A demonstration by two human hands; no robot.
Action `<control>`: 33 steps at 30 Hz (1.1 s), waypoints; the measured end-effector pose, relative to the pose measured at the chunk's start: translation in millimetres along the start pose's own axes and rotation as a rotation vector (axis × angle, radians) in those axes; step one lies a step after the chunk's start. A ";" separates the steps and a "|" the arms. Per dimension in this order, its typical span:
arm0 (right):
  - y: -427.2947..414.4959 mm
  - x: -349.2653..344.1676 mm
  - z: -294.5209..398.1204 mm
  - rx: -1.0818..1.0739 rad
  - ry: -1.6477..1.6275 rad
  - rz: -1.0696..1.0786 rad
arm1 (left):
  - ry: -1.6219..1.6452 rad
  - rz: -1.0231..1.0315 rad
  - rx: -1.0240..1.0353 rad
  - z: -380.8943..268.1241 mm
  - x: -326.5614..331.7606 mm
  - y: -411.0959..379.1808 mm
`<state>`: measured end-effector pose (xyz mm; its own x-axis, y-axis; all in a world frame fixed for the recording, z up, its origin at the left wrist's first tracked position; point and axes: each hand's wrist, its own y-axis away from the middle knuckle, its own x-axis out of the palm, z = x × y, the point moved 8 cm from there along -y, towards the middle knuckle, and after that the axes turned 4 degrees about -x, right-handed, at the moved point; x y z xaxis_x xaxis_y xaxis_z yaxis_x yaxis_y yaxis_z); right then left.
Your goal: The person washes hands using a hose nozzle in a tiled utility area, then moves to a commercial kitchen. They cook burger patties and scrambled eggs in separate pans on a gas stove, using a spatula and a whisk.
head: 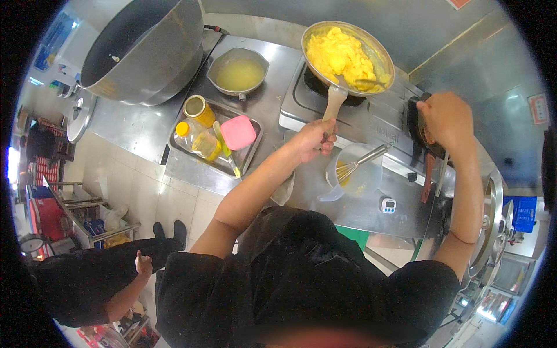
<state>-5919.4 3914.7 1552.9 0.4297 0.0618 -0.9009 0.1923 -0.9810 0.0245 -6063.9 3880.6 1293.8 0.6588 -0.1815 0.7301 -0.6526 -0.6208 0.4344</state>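
Observation:
My left hand (317, 137) is closed around the pale handle of a frying pan (306, 43), which is over a portable gas stove (291, 111). Soft yellow scrambled egg (339, 52) lies in the pan. The dark end of a utensil (370, 82) rests in the egg at the pan's right side. Its handle is hard to make out. My right hand (448, 119) is curled to the right of the pan, above a dark pan (413, 117); what its fingers hold cannot be told. Below the stove, a wire whisk (367, 157) leans in a translucent plastic jug (370, 174) with yellow residue.
A saucepan (241, 78) of yellowish liquid and a huge pot (148, 82) stand left. A metal tray (256, 150) holds an oil bottle (198, 141), a tin (199, 109), and a pink container (238, 132). A timer (388, 205) lies near the front. Another person (100, 278) stands lower left.

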 end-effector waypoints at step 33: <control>-84.1 84.2 57.1 -0.047 -0.101 -0.114 | -0.011 0.060 0.029 -1.4 14.8 -5.1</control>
<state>-5949.8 3991.9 1450.3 0.3120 0.1512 -0.9380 0.2768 -0.9589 -0.0625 -6051.4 3882.1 1303.1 0.6229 -0.2270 0.7487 -0.6800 -0.6303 0.3746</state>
